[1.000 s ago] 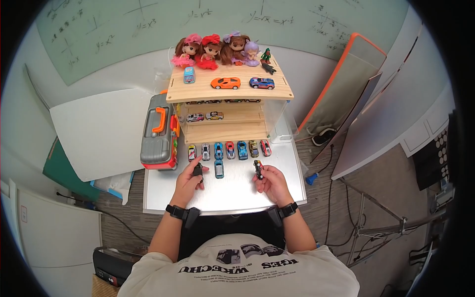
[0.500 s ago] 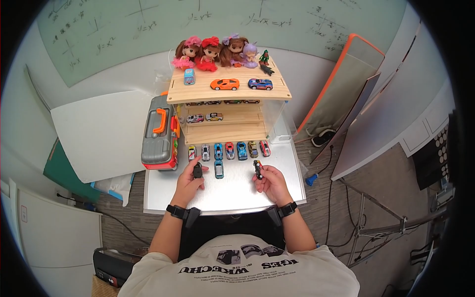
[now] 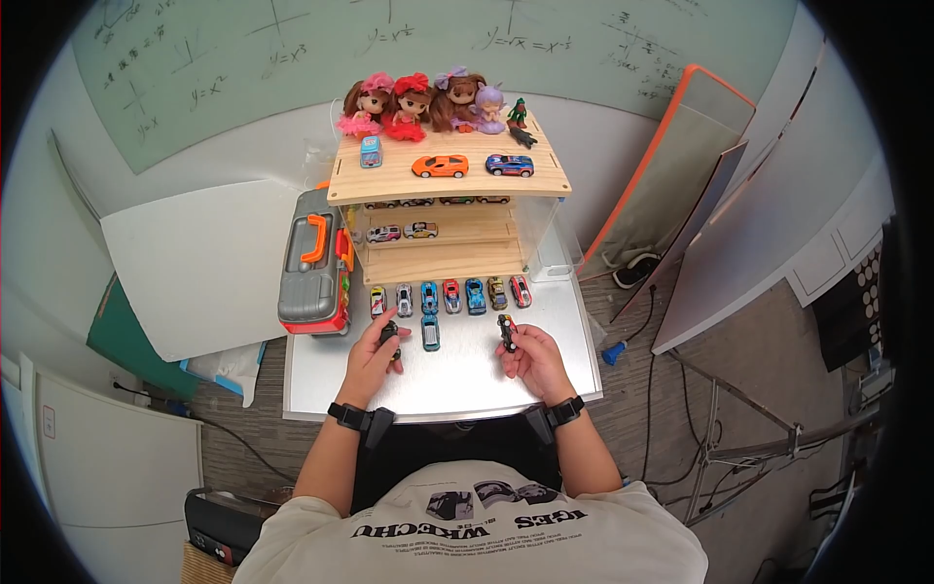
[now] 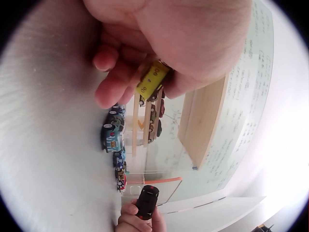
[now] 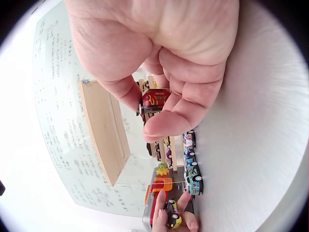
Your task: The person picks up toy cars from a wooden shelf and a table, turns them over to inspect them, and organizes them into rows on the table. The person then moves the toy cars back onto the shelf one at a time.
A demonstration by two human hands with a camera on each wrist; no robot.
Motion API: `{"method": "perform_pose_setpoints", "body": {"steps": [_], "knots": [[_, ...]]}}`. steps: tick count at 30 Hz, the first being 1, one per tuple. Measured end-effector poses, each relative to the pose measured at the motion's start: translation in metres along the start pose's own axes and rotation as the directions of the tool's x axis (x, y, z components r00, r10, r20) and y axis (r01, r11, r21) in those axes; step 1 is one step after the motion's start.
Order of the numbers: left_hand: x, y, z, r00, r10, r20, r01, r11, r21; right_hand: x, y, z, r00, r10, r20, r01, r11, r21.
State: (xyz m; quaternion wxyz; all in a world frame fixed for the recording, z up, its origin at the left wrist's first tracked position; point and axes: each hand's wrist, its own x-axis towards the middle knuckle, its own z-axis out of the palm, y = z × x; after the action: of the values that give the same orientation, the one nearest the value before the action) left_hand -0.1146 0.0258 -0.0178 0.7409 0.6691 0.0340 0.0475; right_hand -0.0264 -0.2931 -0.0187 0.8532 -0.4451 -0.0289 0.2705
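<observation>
My left hand (image 3: 370, 358) grips a toy car with a yellow end (image 4: 153, 79) between thumb and fingers, over the near left of the table. From the right wrist view that car's black and yellow side shows too. Over on the right, my right hand (image 3: 540, 362) pinches a red toy car (image 5: 155, 98); its dark underside faces the left wrist camera. Between the hands a blue toy car (image 3: 431, 333) stands on the table. Behind it a row of several toy cars (image 3: 451, 296) lines up before the shelf.
The wooden shelf (image 3: 443, 261) holds more toy cars inside. Several dolls (image 3: 411, 109), an orange car (image 3: 441, 166) and a blue car (image 3: 511, 165) sit on its top. A grey toolbox (image 3: 309, 258) stands at the left edge of the silver table (image 3: 457, 389).
My left fingers have turned their car: its dark face came into fuller view half a second ago and shows narrower now. The right hand and its car have stayed almost still.
</observation>
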Motion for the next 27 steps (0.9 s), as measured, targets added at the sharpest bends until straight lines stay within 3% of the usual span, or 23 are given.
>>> {"method": "perform_pose_setpoints", "body": {"steps": [27], "knots": [[-0.0011,0.0014,0.0015,0.999,0.012,0.033,-0.012,1.0,0.001,0.0002,0.0012,-0.0018,1.0,0.005,-0.007,-0.005,1.0,-0.008]]}}
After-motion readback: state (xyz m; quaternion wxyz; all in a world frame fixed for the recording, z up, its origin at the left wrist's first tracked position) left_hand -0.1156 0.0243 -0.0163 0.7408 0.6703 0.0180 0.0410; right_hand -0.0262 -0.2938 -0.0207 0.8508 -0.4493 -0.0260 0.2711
